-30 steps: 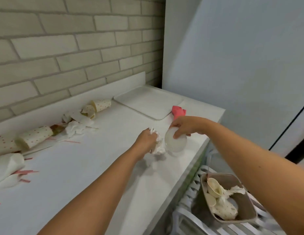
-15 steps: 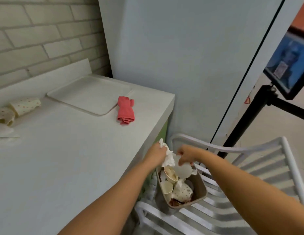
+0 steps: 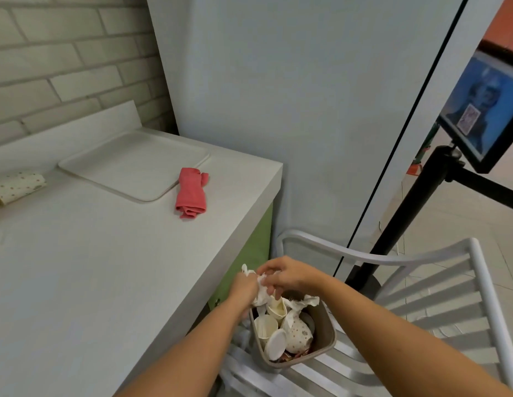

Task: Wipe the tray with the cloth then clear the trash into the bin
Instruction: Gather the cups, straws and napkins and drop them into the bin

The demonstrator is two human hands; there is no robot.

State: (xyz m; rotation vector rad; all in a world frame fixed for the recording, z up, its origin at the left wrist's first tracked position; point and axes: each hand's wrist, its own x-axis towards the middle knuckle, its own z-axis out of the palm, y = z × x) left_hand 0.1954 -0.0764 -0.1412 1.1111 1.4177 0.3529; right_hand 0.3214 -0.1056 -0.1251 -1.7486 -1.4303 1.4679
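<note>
The white tray (image 3: pixel 135 164) lies at the back of the white counter (image 3: pixel 92 282), and the folded red cloth (image 3: pixel 191 193) rests beside its right corner. Off the counter's right edge, a taupe bin (image 3: pixel 328 336) stands on a chair, filled with paper cups, a white lid and napkins. Both hands hover over the bin's near rim. My left hand (image 3: pixel 243 286) grips a crumpled white napkin (image 3: pixel 261 293). The fingers of my right hand (image 3: pixel 286 275) pinch the same napkin from the other side.
A spotted paper cup (image 3: pixel 19 187) lies on its side at the counter's far left. The bin sits on a white slatted chair (image 3: pixel 421 285). A black stand with a screen (image 3: pixel 478 110) rises at the right. A grey wall panel stands behind the counter.
Both hands carried the napkin and the lid from the counter over to the bin. The lid has left my right hand and lies in the bin; that hand now touches the napkin.
</note>
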